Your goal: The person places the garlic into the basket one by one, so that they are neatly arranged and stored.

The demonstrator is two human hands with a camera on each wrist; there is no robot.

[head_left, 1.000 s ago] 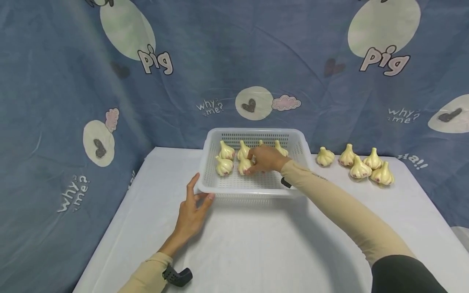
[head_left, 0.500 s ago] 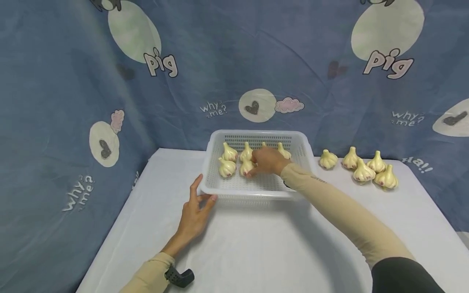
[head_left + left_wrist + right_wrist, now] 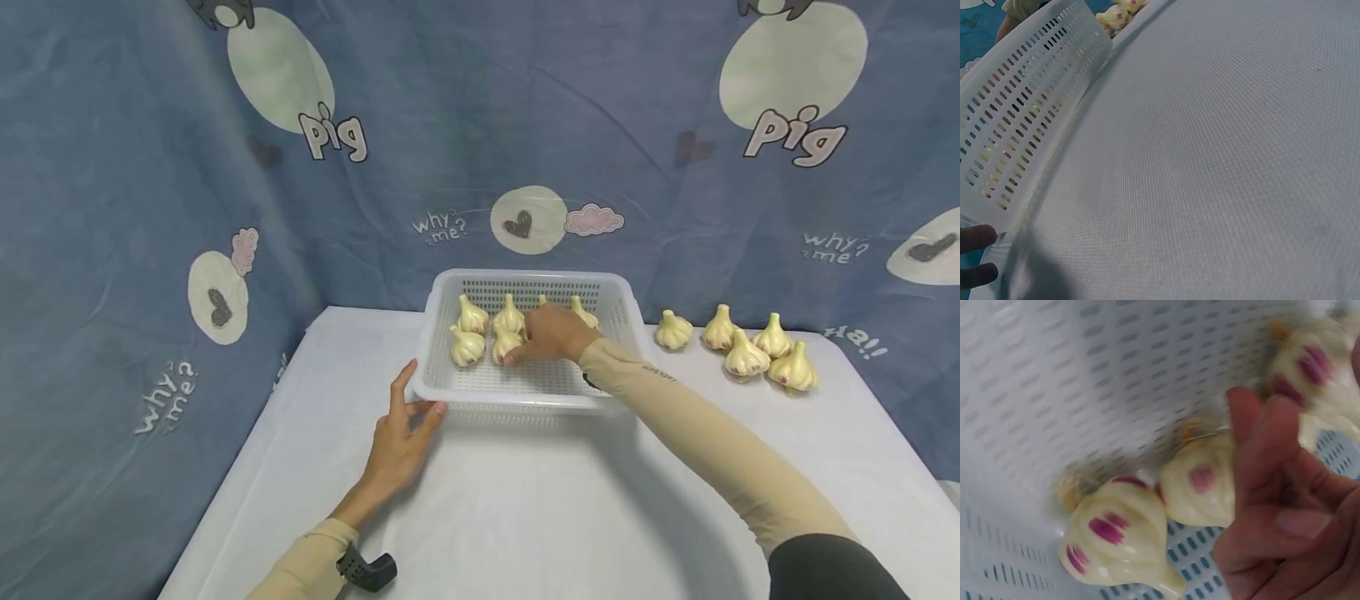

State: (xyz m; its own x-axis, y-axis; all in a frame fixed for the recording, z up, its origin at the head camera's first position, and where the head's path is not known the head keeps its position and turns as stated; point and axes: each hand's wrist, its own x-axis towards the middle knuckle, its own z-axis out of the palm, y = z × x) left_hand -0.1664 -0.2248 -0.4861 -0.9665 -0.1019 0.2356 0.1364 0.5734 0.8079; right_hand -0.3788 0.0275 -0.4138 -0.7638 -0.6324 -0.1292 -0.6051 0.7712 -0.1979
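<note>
A white plastic basket [image 3: 450, 392] with slotted walls stands at the back of the table. Garlic bulbs [image 3: 467, 346] lie inside it in rows, some partly hidden by my right hand [image 3: 555, 333]. That hand reaches into the basket, its fingers curled, its thumb against a front-row garlic bulb [image 3: 507, 340]. In the right wrist view the curled fingers [image 3: 1263, 444] are beside a bulb [image 3: 1313, 369] with purple marks. My left hand [image 3: 397, 446] holds the basket's front left corner between thumb and fingers; two fingertips [image 3: 979, 239] show by the wall in the left wrist view.
Several more garlic bulbs [image 3: 746, 354] lie on the white-covered table [image 3: 525, 508] to the right of the basket. A blue printed curtain [image 3: 360, 200] hangs close behind the basket and along the left side.
The head view has shifted slightly, so everything sits a little lower and further right. Both hands keep almost the same place at the basket, and the bulbs stay where they were.
</note>
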